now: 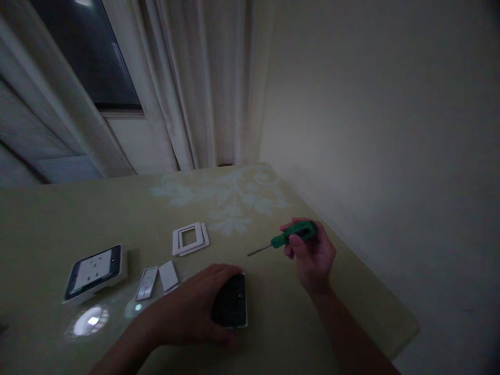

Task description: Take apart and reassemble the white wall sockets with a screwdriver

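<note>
My right hand is closed round the green handle of a screwdriver, its thin metal shaft pointing left above the table. My left hand grips a dark, white-edged rectangular unit, perhaps a wall switch body, at the table's near side. Fingers lie at its far edge and the thumb at its near edge. The screwdriver tip is apart from this unit. Beside my left hand lie two small white rectangular pieces, one a shallow tray-like cover and one a plain plate.
White square frames lie stacked beyond my left hand. A wall socket with a dark border and white face rests at the left. The table has a pale leaf pattern and meets a wall on the right; curtains hang behind.
</note>
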A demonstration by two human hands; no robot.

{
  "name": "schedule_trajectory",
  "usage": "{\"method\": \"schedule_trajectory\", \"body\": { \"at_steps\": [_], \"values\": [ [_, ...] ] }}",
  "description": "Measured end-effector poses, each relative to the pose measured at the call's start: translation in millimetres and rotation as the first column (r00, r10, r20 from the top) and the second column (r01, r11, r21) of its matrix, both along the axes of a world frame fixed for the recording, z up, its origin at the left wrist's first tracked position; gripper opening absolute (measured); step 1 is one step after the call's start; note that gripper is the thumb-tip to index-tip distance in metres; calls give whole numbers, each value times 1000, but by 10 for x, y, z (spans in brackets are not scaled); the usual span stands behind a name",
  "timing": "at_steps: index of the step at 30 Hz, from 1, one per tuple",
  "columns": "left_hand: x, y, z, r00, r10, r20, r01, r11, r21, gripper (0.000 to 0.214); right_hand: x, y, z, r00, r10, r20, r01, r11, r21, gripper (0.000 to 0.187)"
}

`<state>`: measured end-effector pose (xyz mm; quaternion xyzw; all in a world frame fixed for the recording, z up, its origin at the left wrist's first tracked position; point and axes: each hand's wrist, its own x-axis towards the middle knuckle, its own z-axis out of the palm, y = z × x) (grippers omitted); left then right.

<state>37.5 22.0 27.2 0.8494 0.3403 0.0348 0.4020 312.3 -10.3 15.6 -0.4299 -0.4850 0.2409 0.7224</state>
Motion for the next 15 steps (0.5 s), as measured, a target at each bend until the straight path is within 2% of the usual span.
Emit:
{"method": "schedule_trajectory", "body": {
  "at_steps": [2,4,7,11,15],
  "values": [
    [1,36,9,996,80,47,-79,997,-6,89,-42,-40,10,997,16,-75,-12,998,59,28],
    [7,79,12,981,149,122,-152,988,17,62,-97,-82,20,993,71,-94,-66,996,55,28],
    [18,121,19,963,132,234,-132,991,-15,34,-185,-127,26,987,153,-52,-153,988,1,28],
    [62,93,14,943,64,327,-36,995,-92,27,-243,-140,24,976,219,-7,-219,975,-31,28],
    [151,35,-10,918,53,394,-4,992,-123,24,-233,-140,35,978,209,10,-209,978,-27,26]
  ]
}}
